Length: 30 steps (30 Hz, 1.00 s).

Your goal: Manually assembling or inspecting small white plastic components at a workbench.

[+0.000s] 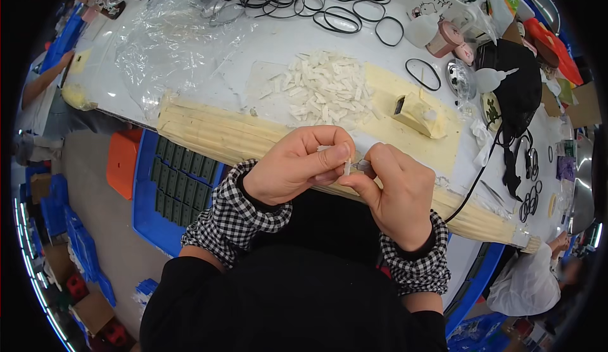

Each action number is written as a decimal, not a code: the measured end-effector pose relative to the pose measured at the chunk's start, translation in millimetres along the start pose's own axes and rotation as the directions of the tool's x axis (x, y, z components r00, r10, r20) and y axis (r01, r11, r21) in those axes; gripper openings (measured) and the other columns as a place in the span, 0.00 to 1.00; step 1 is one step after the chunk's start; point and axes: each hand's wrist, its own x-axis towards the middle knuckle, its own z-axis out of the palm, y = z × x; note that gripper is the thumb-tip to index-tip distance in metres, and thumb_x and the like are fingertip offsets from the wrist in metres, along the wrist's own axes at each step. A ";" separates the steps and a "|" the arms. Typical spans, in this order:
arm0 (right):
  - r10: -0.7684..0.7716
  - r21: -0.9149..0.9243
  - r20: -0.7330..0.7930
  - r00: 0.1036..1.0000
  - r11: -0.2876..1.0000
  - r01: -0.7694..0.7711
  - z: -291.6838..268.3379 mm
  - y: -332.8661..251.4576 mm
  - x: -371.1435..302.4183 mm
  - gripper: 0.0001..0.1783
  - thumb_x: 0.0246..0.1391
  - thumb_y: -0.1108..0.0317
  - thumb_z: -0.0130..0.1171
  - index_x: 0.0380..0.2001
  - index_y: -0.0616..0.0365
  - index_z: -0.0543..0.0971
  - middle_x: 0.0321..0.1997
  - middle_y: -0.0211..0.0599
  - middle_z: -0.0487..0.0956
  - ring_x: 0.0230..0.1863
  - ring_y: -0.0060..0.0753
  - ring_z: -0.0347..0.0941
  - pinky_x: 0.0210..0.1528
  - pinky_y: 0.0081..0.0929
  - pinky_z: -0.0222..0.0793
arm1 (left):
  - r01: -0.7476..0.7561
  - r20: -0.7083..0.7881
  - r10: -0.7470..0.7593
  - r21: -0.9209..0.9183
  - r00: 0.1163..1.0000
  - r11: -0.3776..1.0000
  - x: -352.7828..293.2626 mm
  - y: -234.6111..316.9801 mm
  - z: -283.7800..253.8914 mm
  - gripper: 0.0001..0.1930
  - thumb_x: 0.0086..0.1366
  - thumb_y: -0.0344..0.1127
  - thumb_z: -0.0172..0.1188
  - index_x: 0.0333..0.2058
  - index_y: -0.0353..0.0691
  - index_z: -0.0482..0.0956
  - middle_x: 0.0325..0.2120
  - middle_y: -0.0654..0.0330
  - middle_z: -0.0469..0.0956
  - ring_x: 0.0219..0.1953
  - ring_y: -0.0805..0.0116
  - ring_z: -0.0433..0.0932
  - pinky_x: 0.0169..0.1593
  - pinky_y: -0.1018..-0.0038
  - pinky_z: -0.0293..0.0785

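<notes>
My left hand point(304, 165) pinches a small white plastic piece point(347, 167) between thumb and fingertips. Close beside it, my right hand point(402, 187) is closed too, its fingertips on a small greyish, clear-looking bit point(363, 166) whose kind I cannot make out. Both hands meet just over the padded near edge of the table. Beyond them lies a heap of similar small white pieces point(329, 89), partly on a clear sheet. To the right of the heap, a yellow-wrapped block point(419, 117) with a dark slot rests on a yellow sheet point(387, 89).
Black rubber rings point(339, 19) lie along the far side, with a clear plastic bag point(171, 48) at left. Yellowish padding point(209, 129) covers the near edge. Cups and a white squeeze bulb point(491, 79) crowd the right. Below left are a blue crate point(144, 209) and orange stool point(123, 162).
</notes>
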 end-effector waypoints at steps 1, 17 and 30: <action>0.002 -0.011 0.007 1.000 1.000 -0.002 -0.5 -0.5 0.2 0.25 0.47 0.42 0.60 0.21 0.54 0.69 0.15 0.29 0.65 0.15 0.32 0.66 0.17 0.28 0.60 | 0.000 -0.007 0.000 0.002 1.000 1.000 -0.3 0.5 0.7 0.14 0.68 0.43 0.54 0.32 0.37 0.70 0.26 0.68 0.66 0.23 0.85 0.58 0.26 0.87 0.54; -0.008 -0.021 0.024 1.000 1.000 0.009 -0.4 -0.2 1.0 0.24 0.45 0.43 0.61 0.20 0.52 0.71 0.14 0.28 0.65 0.15 0.31 0.66 0.16 0.27 0.59 | -0.006 -0.004 0.007 0.047 1.000 0.999 -2.2 -0.5 -3.3 0.13 0.69 0.42 0.53 0.31 0.38 0.69 0.24 0.69 0.65 0.23 0.85 0.57 0.26 0.87 0.54; -0.015 -0.019 0.030 0.999 1.000 0.016 2.3 1.3 2.3 0.25 0.45 0.41 0.60 0.20 0.52 0.71 0.14 0.28 0.64 0.15 0.31 0.66 0.16 0.27 0.59 | 0.000 -0.032 0.004 0.098 0.999 0.995 -4.4 7.4 -1.6 0.11 0.69 0.38 0.52 0.31 0.37 0.70 0.22 0.69 0.66 0.22 0.86 0.57 0.24 0.87 0.52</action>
